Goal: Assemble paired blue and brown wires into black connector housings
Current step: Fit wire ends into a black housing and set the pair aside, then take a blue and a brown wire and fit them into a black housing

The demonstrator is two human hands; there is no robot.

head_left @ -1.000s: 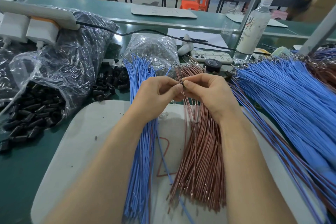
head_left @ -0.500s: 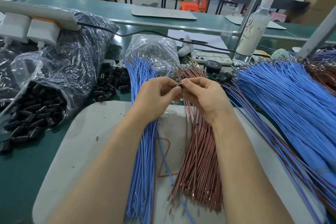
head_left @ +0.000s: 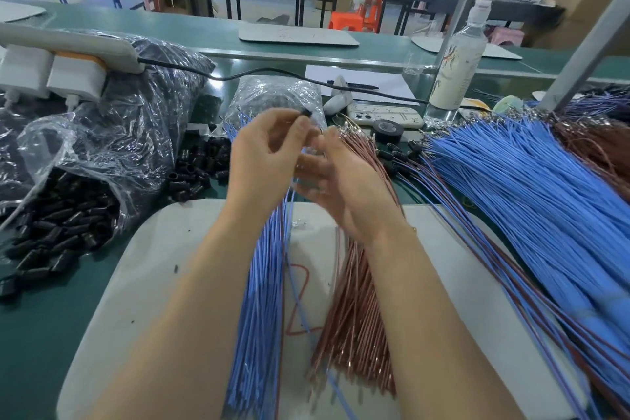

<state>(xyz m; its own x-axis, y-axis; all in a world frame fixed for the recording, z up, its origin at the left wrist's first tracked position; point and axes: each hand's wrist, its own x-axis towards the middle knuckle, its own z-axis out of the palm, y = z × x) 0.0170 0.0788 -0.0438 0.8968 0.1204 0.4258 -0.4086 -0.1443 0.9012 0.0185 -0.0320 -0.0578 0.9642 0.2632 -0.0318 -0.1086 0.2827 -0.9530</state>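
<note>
My left hand [head_left: 262,160] is raised over the pad and pinches a small black connector housing [head_left: 304,112] at its fingertips. A thin blue wire [head_left: 297,286] and a brown one trail down from that hand. My right hand [head_left: 344,187] is blurred, just right of and below the left; its fingers are apart and off the housing. A bundle of blue wires [head_left: 259,324] and a bundle of brown wires [head_left: 358,317] lie side by side on the grey pad [head_left: 163,283].
Loose black housings [head_left: 197,167] lie left of the hands, more in an open plastic bag [head_left: 68,215]. A big pile of blue wires [head_left: 528,201] fills the right. Behind are a phone [head_left: 385,116], tape roll [head_left: 388,129], bottle [head_left: 456,72] and a power strip [head_left: 68,44].
The hands, pressed together on the housing before, have parted. My left hand lifted up with the housing and its wires; my right hand dropped away to the right.
</note>
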